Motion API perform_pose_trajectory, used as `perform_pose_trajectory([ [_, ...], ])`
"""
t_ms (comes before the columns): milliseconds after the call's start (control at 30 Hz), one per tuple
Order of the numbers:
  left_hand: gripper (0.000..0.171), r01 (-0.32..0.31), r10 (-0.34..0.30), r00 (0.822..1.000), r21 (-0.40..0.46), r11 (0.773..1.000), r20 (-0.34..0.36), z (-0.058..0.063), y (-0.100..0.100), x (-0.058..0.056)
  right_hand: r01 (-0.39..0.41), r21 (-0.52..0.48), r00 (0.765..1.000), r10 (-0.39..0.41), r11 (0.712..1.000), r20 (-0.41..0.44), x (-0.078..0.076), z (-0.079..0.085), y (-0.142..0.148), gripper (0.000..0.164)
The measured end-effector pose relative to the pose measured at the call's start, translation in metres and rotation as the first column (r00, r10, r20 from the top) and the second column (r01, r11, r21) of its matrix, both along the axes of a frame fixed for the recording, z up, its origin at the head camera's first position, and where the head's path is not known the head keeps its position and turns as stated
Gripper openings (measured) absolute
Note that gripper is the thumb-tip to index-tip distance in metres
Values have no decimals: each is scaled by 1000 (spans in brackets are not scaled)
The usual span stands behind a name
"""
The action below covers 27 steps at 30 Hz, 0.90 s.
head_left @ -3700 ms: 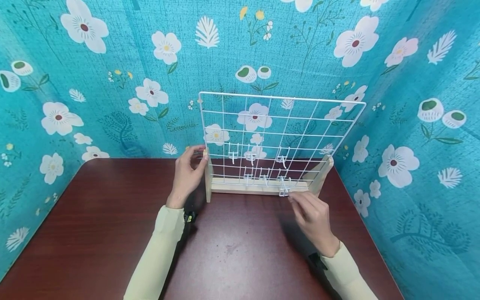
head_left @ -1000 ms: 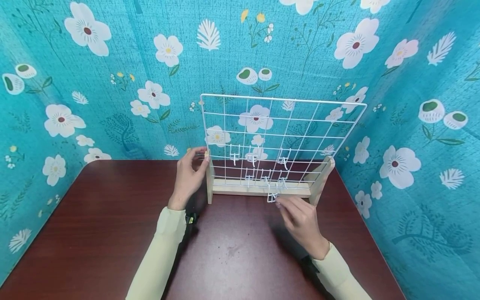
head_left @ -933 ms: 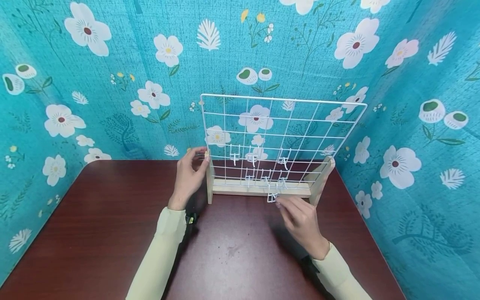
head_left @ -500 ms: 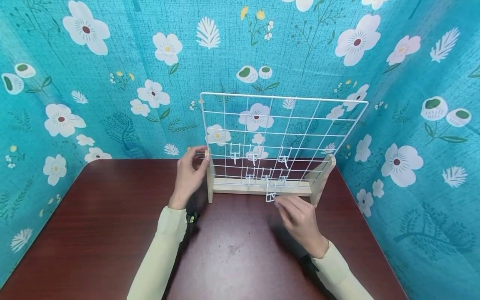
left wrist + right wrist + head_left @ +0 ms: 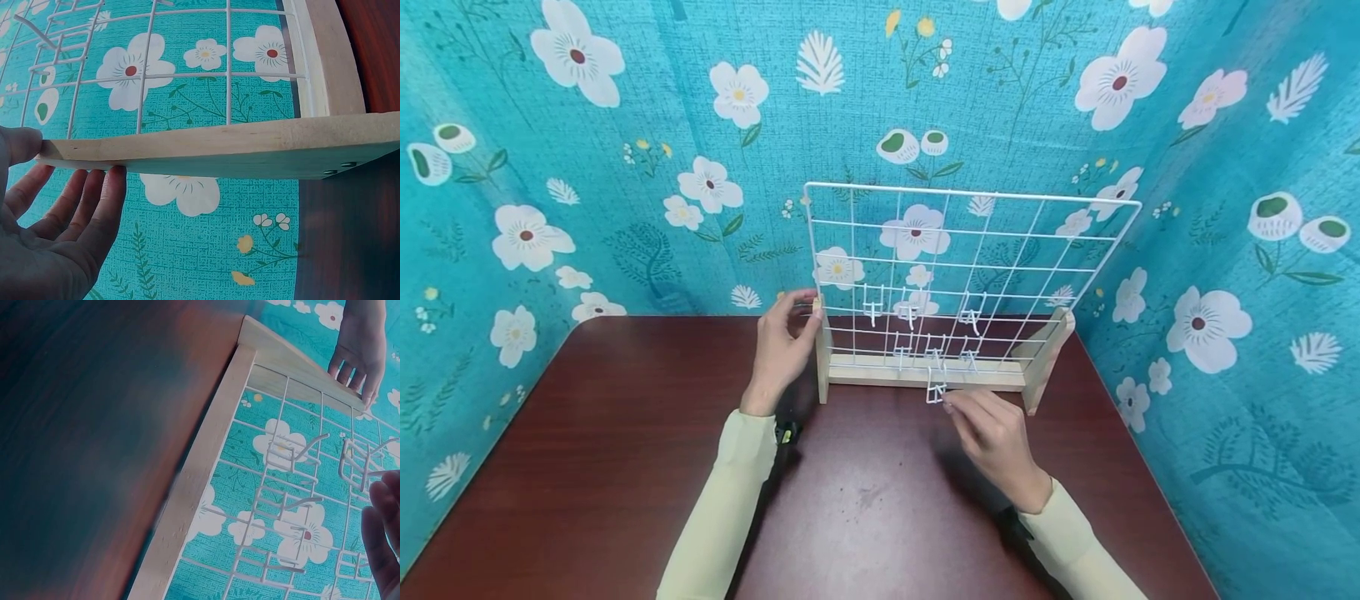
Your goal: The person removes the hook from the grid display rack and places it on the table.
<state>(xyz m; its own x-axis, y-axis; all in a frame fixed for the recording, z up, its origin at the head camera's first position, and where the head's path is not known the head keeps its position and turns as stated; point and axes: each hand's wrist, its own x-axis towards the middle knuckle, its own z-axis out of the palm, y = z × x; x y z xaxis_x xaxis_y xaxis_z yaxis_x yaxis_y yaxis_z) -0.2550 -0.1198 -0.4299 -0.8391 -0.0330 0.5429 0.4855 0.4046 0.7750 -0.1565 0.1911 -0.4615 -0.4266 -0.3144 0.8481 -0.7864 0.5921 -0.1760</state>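
Note:
A white wire grid panel point(image 5: 970, 193) stands upright in a pale wooden stand point(image 5: 925, 377). My left hand point(image 5: 781, 352) grips the stand's left side piece; in the left wrist view, thumb and fingertips lie on opposite faces of that wooden side piece point(image 5: 187, 140). Between thumb and fingers, my right hand point(image 5: 1000, 435) pinches a white wire hook point(image 5: 936, 393) by its prong. The hook is in front of the grid's lower edge, left of the hand. Several similar hooks point(image 5: 872, 312) hang on the grid in two rows. In the right wrist view the held hook point(image 5: 354, 467) overlaps the grid.
The stand is on a dark red-brown tabletop point(image 5: 625, 467), near its back edge. Behind and to the right hangs a teal cloth point(image 5: 647, 50) with white flowers. The stand's right side piece point(image 5: 1051, 358) rises close to the right hand.
My right hand has carried the hook left along the grid's lower front, mostly before the last second and slightly since. My left hand keeps its hold on the stand.

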Motion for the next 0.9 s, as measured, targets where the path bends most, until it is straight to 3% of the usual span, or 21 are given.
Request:
perform_pose_trajectory([
  [233,30,4,-4,1000,6,1000,2,4,2,2,-8,3,1000,8,1000,-1,0,-1,-3,13],
  [600,30,-14,14,1000,-20,1000,22,-3,0,-1,-27,1,1000,27,1000,11,1,-4,-6,17],
  [900,30,-14,14,1000,-16,1000,19,-1,-1,-1,-41,13,999,40,999,28,2,-5,-9,13],
])
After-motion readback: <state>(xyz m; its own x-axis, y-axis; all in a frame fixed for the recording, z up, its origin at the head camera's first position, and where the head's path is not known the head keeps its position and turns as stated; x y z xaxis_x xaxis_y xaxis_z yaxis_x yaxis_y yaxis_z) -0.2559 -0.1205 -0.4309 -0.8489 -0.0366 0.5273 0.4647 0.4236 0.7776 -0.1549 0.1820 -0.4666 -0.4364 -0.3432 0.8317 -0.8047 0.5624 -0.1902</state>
